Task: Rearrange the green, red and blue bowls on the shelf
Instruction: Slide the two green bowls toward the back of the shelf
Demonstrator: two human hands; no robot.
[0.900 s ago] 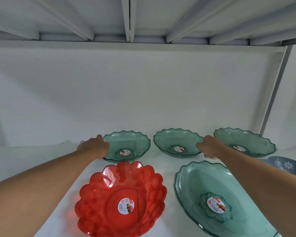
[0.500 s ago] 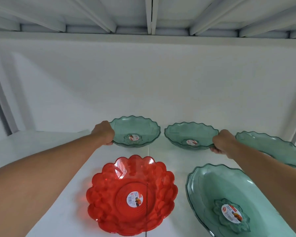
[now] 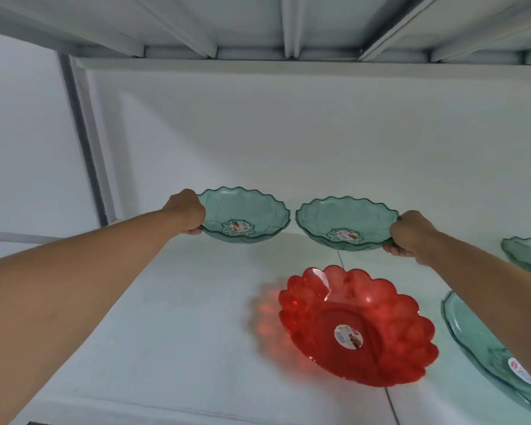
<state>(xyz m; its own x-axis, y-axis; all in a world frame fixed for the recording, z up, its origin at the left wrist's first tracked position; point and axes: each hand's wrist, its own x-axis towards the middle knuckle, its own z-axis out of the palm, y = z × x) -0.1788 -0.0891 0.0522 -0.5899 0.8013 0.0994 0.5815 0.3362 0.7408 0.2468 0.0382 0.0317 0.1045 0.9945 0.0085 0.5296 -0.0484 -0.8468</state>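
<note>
Two small clear green bowls with wavy rims hang side by side above the white shelf. My left hand grips the left rim of the left green bowl. My right hand grips the right rim of the right green bowl. Both bowls are lifted off the shelf, and their rims nearly touch. A red scalloped bowl with a sticker in its middle rests on the shelf below the right green bowl.
A third small green bowl sits at the right edge. A large green bowl lies at the lower right, partly behind my right arm. A grey upright post stands at the left. The upper shelf's underside runs overhead.
Both hands have lifted their green bowls off the shelf and carried them left. The view has turned left, so the red bowl and other green bowls now sit further right.
</note>
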